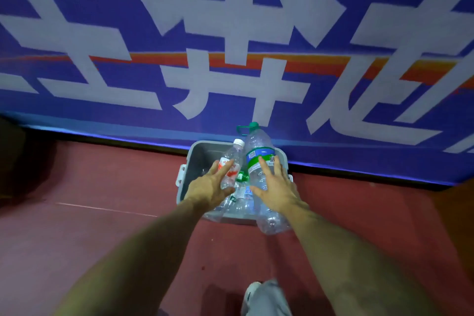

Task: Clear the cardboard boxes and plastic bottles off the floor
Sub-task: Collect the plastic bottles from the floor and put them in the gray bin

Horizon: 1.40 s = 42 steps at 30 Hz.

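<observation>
Head view. Grey bin (202, 147) on red floor (102, 226), far rim against blue banner (230, 33).

Large bottle (259, 151) laid across the bin's right side. Long axis near-to-far, green cap pointing over the far rim toward the banner, base overhanging the near right corner.

Small bottle (234, 154) just left of it, white cap tilted toward the far rim, red label uppermost. More clear bottles (243, 200) heaped beneath both.

Right hand (275, 187) flat on the large bottle's midsection, fingers straight and spread, pointing along the axis toward the cap. Pressing, not gripping.

Left hand (211, 186) against the small bottle's lower half, fingers extended over the label, thumb alongside. No closed grip evident.

Each hand nearest its own bottle.

Judged: depositing step close to complete. Next move probably a push along the large bottle's axis toward the far rim. Risk of the base tipping out over the near right corner.
</observation>
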Available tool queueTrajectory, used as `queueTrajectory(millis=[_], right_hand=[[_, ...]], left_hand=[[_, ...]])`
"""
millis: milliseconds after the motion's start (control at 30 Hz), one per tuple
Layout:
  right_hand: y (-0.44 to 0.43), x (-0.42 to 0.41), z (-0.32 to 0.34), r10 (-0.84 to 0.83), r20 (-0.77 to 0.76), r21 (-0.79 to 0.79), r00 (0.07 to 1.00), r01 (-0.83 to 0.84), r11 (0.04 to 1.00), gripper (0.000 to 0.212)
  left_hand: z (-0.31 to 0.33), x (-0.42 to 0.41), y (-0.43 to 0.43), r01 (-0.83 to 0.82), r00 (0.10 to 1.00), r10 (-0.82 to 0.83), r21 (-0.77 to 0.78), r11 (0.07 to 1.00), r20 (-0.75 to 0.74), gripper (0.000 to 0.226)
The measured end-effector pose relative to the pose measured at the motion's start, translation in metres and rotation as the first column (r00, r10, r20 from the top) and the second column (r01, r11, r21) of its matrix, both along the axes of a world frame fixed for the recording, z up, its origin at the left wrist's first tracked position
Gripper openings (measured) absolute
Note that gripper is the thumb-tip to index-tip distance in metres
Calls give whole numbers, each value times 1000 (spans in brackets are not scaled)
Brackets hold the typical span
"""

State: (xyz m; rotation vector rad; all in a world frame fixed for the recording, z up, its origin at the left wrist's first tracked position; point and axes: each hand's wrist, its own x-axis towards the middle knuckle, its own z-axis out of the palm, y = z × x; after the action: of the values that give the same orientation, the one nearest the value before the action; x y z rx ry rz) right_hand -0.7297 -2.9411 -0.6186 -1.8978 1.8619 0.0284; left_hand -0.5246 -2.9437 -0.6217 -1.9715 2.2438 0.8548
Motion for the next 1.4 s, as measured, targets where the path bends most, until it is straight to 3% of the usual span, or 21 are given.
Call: queueTrajectory(millis=[267, 367, 433, 533, 667, 1100, 1400], right_hand=[[-79, -36, -204, -149, -4, -94, 989, 148, 985, 88], [-101, -28, -270, -195, 53, -91, 979, 199, 976, 92], [-111, -28, -304, -229, 57, -53, 972, 232, 971, 92], [-102, -34, -314, -206, -37, -29, 978, 205, 978, 82], [-76, -31, -242, -109, -160, 48, 981, 118, 992, 76], [-33, 55, 146, 152, -178, 57, 972, -145, 988, 69], [-19, 105, 241, 359, -199, -10, 912, -368, 930, 75]], left_hand=[[-208, -28, -78, -87, 989, 74, -96, 992, -129, 76], [-271, -37, -98, -110, 975, 106, -9, 994, -194, 77], [-302, -38, -109, -99, 987, 103, 40, 994, -120, 81], [-311, -28, -106, -83, 994, 83, -4, 997, 70, 76], [-246, -16, -85, -27, 988, 43, -109, 994, 148, 64], [136, 45, -2, -43, 968, 94, -215, 976, 233, 65], [227, 96, 57, -293, 918, 348, -267, 918, 189, 68]])
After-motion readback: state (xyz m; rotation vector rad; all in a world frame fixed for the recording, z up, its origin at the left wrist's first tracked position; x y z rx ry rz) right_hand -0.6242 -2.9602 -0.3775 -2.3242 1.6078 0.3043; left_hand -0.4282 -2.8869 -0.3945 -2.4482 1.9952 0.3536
